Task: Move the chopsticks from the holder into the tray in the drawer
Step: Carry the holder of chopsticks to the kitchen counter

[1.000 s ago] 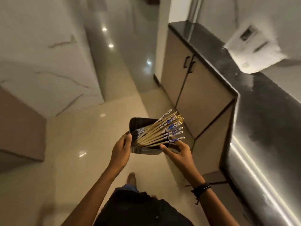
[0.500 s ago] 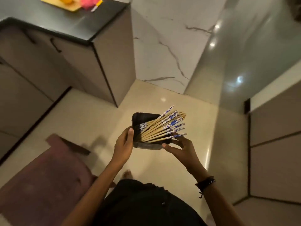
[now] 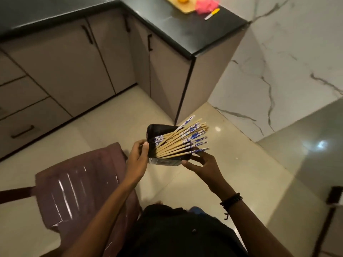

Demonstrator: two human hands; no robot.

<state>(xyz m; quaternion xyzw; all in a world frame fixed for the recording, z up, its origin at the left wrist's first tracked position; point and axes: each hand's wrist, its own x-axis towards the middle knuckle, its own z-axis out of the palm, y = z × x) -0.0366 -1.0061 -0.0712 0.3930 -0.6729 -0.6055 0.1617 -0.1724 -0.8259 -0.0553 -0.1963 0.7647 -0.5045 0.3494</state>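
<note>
Showing the holder (image 3: 157, 130), a dark rectangular container, carried at mid-frame above the pale floor (image 3: 241, 182); the chopsticks (image 3: 178, 144) lie inside it, fanned toward 2 o'clock with their ends past its rim. Those ends bear a blue-and-white printed pattern, too blurred to read as writing. Compared with half a second ago, the view has swung: the black surface (image 3: 176, 32) has shifted from 11 o'clock to 12 o'clock, more of its cabinets (image 3: 65, 67) appear at 10 o'clock, and the maroon chair (image 3: 79, 182) fills more of 8 o'clock. Holder, chopsticks and both hands keep the same arrangement. The left hand (image 3: 136, 158) grips the holder's 9 o'clock side, thumb on the rim and fingers (image 3: 137, 144) curled behind. The right hand (image 3: 202, 166), a dark wristband (image 3: 232, 200) on its wrist, supports the 4 o'clock corner with fingers spread and nearly straight, thumb along the near wall.
</note>
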